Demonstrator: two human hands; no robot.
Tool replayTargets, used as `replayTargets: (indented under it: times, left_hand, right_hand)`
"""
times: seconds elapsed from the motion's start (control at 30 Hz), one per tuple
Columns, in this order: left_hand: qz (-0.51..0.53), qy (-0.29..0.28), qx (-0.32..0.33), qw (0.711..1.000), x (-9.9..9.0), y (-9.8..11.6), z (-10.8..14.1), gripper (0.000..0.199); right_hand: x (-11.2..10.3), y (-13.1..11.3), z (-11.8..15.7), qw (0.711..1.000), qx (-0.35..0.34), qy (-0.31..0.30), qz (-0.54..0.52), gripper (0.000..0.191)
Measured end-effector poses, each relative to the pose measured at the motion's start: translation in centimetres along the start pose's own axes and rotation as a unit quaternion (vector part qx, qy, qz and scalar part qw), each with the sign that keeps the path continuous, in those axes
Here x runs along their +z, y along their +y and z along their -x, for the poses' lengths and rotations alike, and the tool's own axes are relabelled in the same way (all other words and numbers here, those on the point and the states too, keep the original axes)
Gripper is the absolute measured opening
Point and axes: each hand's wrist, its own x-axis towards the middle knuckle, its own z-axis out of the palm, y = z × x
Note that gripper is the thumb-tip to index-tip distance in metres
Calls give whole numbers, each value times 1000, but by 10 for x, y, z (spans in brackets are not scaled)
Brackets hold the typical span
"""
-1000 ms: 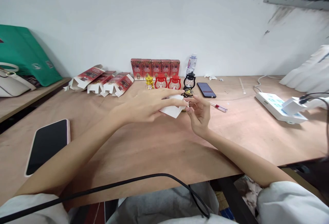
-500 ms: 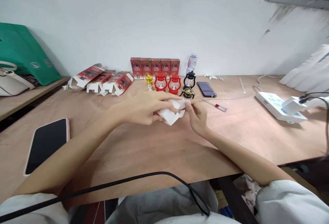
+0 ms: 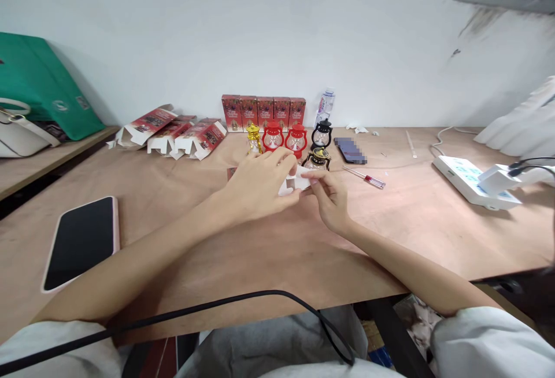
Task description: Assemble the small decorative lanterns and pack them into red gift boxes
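My left hand (image 3: 255, 187) is closed over a small cardboard box (image 3: 300, 179), covering most of it. The box's white open end points right, and a bit of its red printed side shows past the hand. At that end, my right hand (image 3: 333, 200) pinches a white flap between thumb and fingers. Just behind stand small lanterns: a gold lantern (image 3: 254, 139), two red ones with one red lantern (image 3: 273, 136) beside the gold, a black lantern (image 3: 321, 134), and a dark bronze-and-gold lantern (image 3: 318, 159) nearest my right hand.
Several red printed boxes (image 3: 263, 113) stand against the wall by a clear bottle (image 3: 325, 105). Opened boxes (image 3: 197, 140) lie at left. A screwdriver (image 3: 366, 177), a dark phone (image 3: 350, 150) and a power strip (image 3: 472, 181) lie right; another phone (image 3: 81, 242) lies left. A black cable (image 3: 260, 293) crosses in front.
My left hand has shifted round the box, its back now turned up over it. The box has turned so its open end points right, and my right hand still pinches its flap.
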Motion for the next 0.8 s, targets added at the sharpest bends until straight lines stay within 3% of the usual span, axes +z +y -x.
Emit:
replayTargets:
  times: [0.1,0.27,0.57,0.8]
  left_hand:
    - [-11,-13,-17,1000,0,3,0,18]
    - [-22,-3,-18,1000,4,-1,-1,18]
    - [-45,36,87,994,16,-24,-5,36]
    - [-53,50,147,986,20,-36,-9,26]
  right_hand:
    - [1,-1,3,1000,6,-20,-10,22]
    - [2,-5,3,998,40,7,-46,21]
    - [0,-1,-7,980,101,85,-146,38]
    - [-1,-6,-5,980,71,24,-183,22]
